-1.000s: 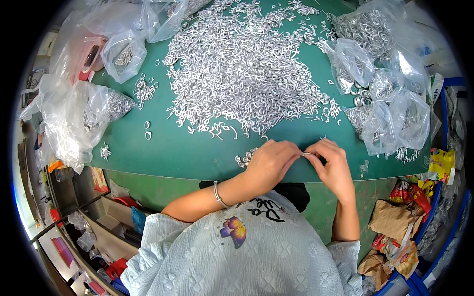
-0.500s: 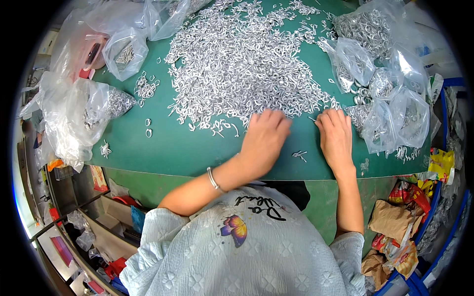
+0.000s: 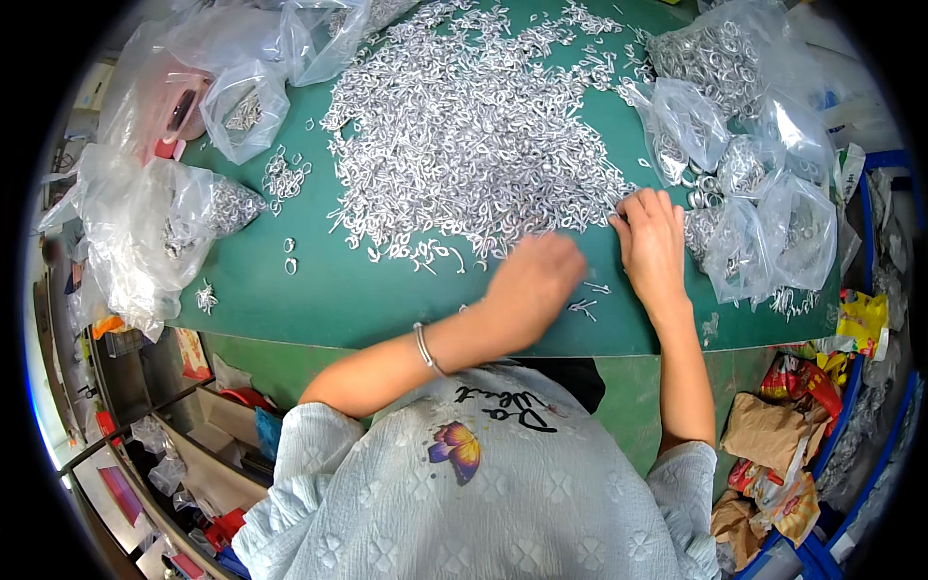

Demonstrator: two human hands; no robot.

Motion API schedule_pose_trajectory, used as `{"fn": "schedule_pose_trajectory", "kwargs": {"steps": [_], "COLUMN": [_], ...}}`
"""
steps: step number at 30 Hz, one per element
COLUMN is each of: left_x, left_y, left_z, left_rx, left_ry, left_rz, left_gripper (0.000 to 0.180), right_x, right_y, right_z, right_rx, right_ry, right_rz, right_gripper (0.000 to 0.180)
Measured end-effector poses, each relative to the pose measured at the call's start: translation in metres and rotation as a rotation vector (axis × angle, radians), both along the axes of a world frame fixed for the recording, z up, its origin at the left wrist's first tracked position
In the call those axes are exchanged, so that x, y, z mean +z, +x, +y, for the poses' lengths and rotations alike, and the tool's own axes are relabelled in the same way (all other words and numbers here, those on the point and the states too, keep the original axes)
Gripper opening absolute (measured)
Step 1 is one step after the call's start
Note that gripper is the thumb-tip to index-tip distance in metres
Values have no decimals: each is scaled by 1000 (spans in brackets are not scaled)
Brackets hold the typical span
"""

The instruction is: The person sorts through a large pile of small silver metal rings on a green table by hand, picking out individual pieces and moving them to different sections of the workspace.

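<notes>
A broad pile of small silver metal pieces [image 3: 474,135], looped at one end with a short stem, covers the middle of the green table [image 3: 387,304]. My left hand [image 3: 537,287], with a bracelet at its wrist, hovers over the near edge of the pile; motion blurs its curled fingers. At the pile's right edge, my right hand [image 3: 653,240] rests with fingers bent down and thumb close to them. Whatever lies under those fingertips is hidden. Between the hands, a few loose pieces [image 3: 584,307] lie on the table.
Clear plastic bags of metal rings [image 3: 720,72] crowd the right side. More plastic bags [image 3: 140,232] stand at the left, near a small heap of links [image 3: 285,179] and two single rings [image 3: 291,265]. Beyond the table's front edge at right are crumpled brown paper packages [image 3: 773,430].
My left hand has drawn back from the pile, slightly right and nearer me. My right hand has shifted slightly away and left. Another loose piece now shows between them.
</notes>
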State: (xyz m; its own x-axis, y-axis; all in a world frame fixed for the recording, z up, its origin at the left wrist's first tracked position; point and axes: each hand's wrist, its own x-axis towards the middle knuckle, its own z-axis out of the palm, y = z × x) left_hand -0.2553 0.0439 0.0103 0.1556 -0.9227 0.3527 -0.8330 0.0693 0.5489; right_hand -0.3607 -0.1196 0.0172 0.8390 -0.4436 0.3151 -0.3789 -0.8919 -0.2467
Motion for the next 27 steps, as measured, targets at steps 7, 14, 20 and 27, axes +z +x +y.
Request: {"fn": "schedule_pose_trajectory", "kwargs": {"steps": [7,14,20,27], "left_x": [0,1,-15,-12], "left_y": [-16,35,42,47], "left_z": [9,-49,-60,-59], "left_rx": [-144,96,107,115], "left_ry": [170,28,22,-3], "left_rz": [54,-214,-197,-151], "left_gripper": [7,14,12,4], "right_x": [12,32,18,23], "right_y": [-29,-48,-9,-6], "right_z": [-10,11,-10,-17], "right_rx": [-39,158,-42,-31], "right_ry": [18,424,229,29], "right_rz": [-1,171,-178,-130], "right_gripper": [4,7,10,6]}}
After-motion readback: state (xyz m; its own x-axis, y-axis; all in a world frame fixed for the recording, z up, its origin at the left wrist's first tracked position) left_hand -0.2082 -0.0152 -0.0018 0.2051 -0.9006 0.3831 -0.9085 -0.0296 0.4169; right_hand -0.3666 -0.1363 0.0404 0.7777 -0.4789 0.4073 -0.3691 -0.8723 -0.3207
